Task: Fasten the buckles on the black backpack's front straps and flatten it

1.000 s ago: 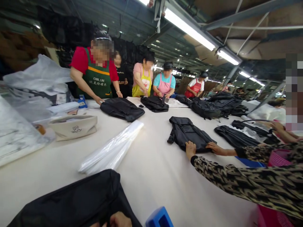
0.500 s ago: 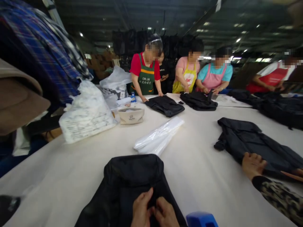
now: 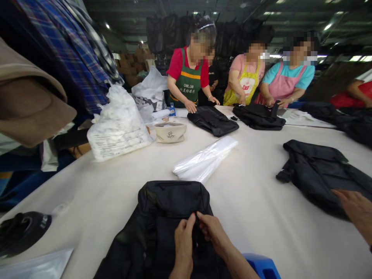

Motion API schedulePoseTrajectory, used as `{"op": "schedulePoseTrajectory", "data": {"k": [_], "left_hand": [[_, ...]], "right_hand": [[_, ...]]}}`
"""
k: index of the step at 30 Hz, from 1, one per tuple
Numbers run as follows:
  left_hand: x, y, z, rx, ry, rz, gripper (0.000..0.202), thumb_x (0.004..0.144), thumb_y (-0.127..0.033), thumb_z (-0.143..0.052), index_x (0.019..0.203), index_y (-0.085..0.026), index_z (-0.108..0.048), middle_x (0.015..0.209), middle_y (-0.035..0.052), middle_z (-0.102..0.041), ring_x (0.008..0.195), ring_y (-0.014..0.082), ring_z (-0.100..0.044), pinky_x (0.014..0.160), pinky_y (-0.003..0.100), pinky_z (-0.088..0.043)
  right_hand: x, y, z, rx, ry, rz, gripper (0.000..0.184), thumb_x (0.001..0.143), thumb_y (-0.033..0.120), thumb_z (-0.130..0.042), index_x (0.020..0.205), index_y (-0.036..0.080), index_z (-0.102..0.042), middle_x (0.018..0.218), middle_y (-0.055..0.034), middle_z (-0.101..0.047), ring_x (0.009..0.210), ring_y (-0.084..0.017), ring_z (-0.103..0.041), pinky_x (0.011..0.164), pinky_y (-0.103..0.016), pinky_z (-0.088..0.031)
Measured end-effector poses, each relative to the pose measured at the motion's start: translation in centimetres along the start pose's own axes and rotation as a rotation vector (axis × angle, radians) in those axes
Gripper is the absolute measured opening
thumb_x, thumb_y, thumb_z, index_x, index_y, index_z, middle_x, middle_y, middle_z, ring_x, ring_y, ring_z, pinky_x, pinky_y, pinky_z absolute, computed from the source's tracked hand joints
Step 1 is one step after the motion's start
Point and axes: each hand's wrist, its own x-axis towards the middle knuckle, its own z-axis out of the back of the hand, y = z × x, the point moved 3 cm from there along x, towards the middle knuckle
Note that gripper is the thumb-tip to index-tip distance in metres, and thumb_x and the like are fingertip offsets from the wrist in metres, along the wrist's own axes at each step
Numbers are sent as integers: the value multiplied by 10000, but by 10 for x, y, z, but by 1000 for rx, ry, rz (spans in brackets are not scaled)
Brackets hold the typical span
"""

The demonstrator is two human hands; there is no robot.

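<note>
A black backpack lies front up on the table before me, its flap pointing away. My left hand is closed in a pinch at the right part of the bag's front, just below the flap edge. My right hand pinches right beside it, the fingertips of both hands almost meeting. The small part of the backpack between the fingers is mostly hidden. A strap runs down from the flap on the left side of the bag.
Clear plastic bags lie beyond the backpack. A blue object sits near my right forearm, and a black cap at left. At right a co-worker's hand touches another black backpack. A beige pouch and a stuffed white bag stand farther back.
My hands have moved up the bag toward its flap edge, and the fingertips come together there. The view has shifted. Across the table, a co-worker's hands have lifted slightly from a bag.
</note>
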Motion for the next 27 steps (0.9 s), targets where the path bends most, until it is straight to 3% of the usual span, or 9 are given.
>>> {"op": "schedulePoseTrajectory", "data": {"k": [4,7,13,16,20,22,27], "left_hand": [[10,21,3,-55,107,3,300,538,-452,-634,600,-177,-532,438,-48,-452,409,107,-410,395,225,-306],[13,35,6,-93,164,-49,350,508,-393,-669,762,-166,-592,511,-26,-531,464,117,-456,444,229,-339],[16,43,6,-95,168,-104,345,534,-356,-625,812,-162,-561,571,4,-563,588,175,-544,534,267,-396],[10,40,5,60,43,-148,396,571,-421,-573,872,-172,-504,758,76,-632,707,227,-587,649,328,-445],[-11,30,2,418,-115,-251,358,741,-514,-336,879,-208,-463,893,124,-632,858,273,-597,758,388,-429],[-19,22,-1,537,-112,-271,366,772,-519,-282,857,-212,-461,905,130,-624,874,284,-594,750,391,-424],[-25,3,-2,691,-48,-218,325,789,-474,-361,929,-198,-459,1008,121,-584,945,278,-574,760,368,-425]], "right_hand": [[8,0,-1,30,32,-32,350,493,455,-635,500,182,-416,386,98,-315,360,-20,-207,419,-225,-86],[10,2,2,60,40,-18,354,477,441,-641,493,180,-403,392,94,-334,374,-17,-220,429,-222,-93],[12,2,2,67,29,-37,373,481,471,-644,491,176,-416,391,79,-371,364,-23,-260,423,-221,-101],[12,0,1,77,11,-13,386,475,482,-647,482,180,-407,382,81,-370,356,-22,-262,421,-221,-119],[11,-3,0,96,-2,3,403,473,506,-647,475,185,-403,372,79,-376,348,-27,-266,418,-226,-129],[10,-3,0,99,6,7,406,477,506,-651,470,185,-402,372,77,-382,350,-29,-274,420,-228,-138],[7,1,1,76,26,9,410,481,514,-652,476,188,-405,384,70,-403,363,-38,-299,429,-231,-165]]}}
